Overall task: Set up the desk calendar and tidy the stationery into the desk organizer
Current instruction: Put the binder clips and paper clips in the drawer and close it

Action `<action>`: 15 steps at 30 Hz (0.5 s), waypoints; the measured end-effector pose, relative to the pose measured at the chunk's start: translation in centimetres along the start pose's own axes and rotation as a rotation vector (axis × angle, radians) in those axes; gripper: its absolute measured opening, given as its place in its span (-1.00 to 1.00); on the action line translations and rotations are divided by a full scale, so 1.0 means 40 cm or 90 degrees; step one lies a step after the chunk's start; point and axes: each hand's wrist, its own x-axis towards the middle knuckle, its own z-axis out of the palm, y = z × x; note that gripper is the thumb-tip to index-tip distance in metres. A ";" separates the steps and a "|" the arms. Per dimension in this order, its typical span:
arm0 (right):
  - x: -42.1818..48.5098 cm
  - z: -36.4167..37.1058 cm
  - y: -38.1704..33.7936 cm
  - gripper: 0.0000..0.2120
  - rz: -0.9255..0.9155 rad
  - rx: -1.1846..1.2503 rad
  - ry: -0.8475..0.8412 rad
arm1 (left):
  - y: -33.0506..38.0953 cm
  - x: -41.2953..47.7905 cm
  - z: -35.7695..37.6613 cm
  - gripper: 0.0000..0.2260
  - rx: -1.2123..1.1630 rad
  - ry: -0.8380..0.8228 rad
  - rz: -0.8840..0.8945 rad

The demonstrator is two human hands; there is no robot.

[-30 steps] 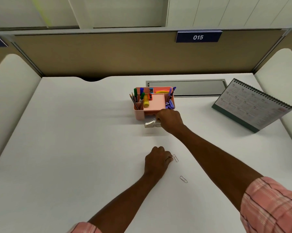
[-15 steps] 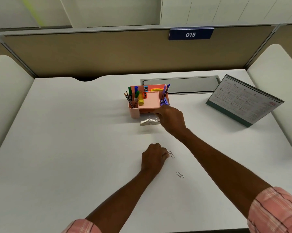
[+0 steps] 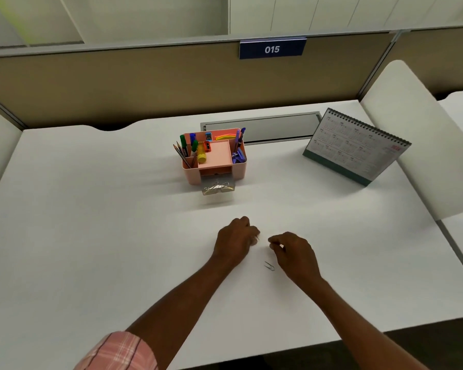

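1. Head view: pink desk organizer mid-desk holds pens, pencils, clips; its clear drawer is pulled out with paper clips inside.
2. Desk calendar stands far right.
3. Left hand curled, contents unclear; right hand pinching, loose paper clip just beside it.

On the white desk there are 2 hands, the left hand and the right hand. 1 loose paper clip lies between them, just below the right hand's fingertips. There is 1 pink desk organizer with 1 clear drawer pulled out, holding several clips too tangled to count. 1 desk calendar stands up. 1 number sign hangs on the partition.
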 end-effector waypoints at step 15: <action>-0.045 0.010 0.009 -0.81 0.024 -0.029 -0.018 | 0.025 -0.013 -0.037 -0.76 0.253 -0.133 0.109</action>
